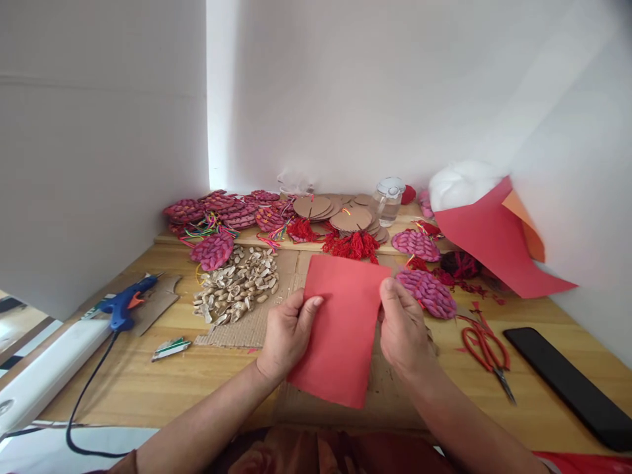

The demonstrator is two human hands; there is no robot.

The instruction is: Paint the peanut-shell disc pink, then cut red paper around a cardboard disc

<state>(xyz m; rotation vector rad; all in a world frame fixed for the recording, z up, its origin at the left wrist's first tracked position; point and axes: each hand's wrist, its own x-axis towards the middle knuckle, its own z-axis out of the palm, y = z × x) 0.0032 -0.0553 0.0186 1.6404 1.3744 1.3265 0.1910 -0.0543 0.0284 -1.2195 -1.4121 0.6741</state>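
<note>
Smooth red rectangular paper sheet (344, 336): raised above the wooden worktop (162, 388), near the middle of its near edge.
Sheet handling: step judged to be holding and positioning the sheet; the next move calls for even support at both sides, lest it crease.
Sheet condition: plain, nearly flat, slightly tilted; no marks visible; single or folded, cannot tell.
Left hand (289, 336): fingers gripping the sheet's left edge, thumb on its face.
Right hand (403, 324): fingers pinching its upper right edge.
Brown corrugated cardboard (222, 340): left of the sheet, under pale split nut shells (239, 289).
Worktop, right edge: flat black rectangular phone (567, 382); beside it, red-handled metal scissors (486, 352).
Worktop, left edge: blue plastic glue gun (120, 309).
Worktop, far edge: round brown cardboard discs (351, 219).
</note>
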